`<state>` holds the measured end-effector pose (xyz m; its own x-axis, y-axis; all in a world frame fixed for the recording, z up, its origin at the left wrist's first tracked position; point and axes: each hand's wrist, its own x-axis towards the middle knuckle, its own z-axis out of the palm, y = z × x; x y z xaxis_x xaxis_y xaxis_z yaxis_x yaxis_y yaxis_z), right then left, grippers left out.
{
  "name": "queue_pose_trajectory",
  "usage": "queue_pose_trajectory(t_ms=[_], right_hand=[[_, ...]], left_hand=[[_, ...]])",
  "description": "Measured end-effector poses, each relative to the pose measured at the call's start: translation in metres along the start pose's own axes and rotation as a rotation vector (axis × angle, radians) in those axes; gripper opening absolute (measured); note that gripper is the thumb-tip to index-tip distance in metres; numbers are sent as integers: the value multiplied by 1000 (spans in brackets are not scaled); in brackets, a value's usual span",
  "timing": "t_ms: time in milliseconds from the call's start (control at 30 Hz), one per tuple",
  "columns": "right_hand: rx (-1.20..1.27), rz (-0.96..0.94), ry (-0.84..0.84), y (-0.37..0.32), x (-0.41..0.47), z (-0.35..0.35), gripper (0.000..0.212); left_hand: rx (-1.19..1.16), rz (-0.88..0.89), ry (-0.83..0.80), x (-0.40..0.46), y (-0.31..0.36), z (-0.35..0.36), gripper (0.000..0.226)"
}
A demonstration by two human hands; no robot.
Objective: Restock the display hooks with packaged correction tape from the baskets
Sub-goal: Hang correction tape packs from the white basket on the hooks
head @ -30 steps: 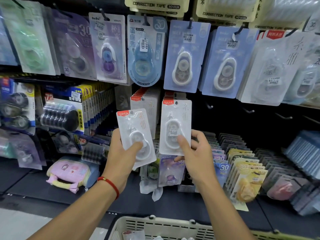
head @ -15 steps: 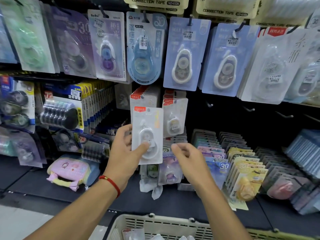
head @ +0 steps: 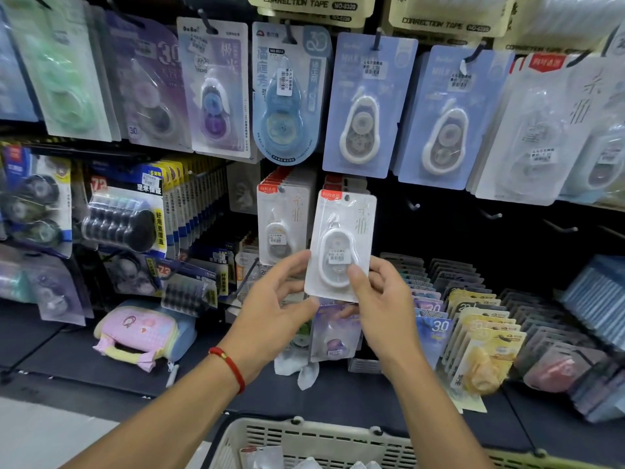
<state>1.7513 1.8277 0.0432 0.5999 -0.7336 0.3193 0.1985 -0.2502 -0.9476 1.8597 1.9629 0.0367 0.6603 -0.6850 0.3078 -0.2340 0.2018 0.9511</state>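
Observation:
I hold a white correction tape package (head: 340,245) with a red top label upright in front of the shelf. My right hand (head: 382,306) grips its lower right, thumb on the blister. My left hand (head: 274,299) grips its lower left edge, thumb under the corner. The pack covers the right one of two stacks of like packs: the left stack (head: 282,225) hangs in plain view, and only the red tops of the right stack (head: 341,182) show. The cream basket (head: 304,438) sits below my arms with more packs inside.
Bare hooks (head: 414,206) (head: 493,216) stick out of the dark panel to the right. Blue and purple tape packs (head: 367,106) hang on the row above. Boxed rows of packs (head: 473,326) fill the lower right shelf, and a pink pouch (head: 142,333) lies at lower left.
A second ago each hand held a pack. The right hand's pack went onto the right hook. The left hand's pack has moved right and up, and the right hand now grips it too.

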Motion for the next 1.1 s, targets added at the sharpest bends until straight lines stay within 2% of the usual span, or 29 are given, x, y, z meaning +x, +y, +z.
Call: queue_pose_trajectory(t_ms=[167, 233, 300, 400, 500, 633, 700, 800, 933, 1100], right_hand=[[52, -13, 6, -8, 4, -4, 23], [-18, -5, 29, -8, 6, -7, 23], [-275, 10, 47, -6, 6, -10, 31], [-802, -13, 74, 6, 2, -16, 50], [-905, -260, 39, 7, -1, -9, 47], [-1146, -462, -220, 7, 20, 8, 53], [-1285, -451, -265, 7, 36, 17, 56], [-1430, -431, -226, 9, 56, 32, 60], [-1479, -353, -165, 13, 80, 41, 61], [-1552, -295, -225, 17, 99, 35, 60]], left_hand=[[-13, 20, -15, 2, -1, 0, 68], [32, 27, -32, 5, -2, -1, 67], [170, 40, -25, 6, -4, -4, 67], [527, 87, 49, 12, -11, -15, 66], [716, 171, 87, 25, -18, -22, 72], [785, 188, 58, 37, -29, -22, 86], [807, 181, 31, 38, -34, -23, 89], [827, 190, 15, 37, -40, -25, 93], [860, 187, -23, 35, -44, -31, 99], [884, 204, -41, 35, -45, -35, 99]])
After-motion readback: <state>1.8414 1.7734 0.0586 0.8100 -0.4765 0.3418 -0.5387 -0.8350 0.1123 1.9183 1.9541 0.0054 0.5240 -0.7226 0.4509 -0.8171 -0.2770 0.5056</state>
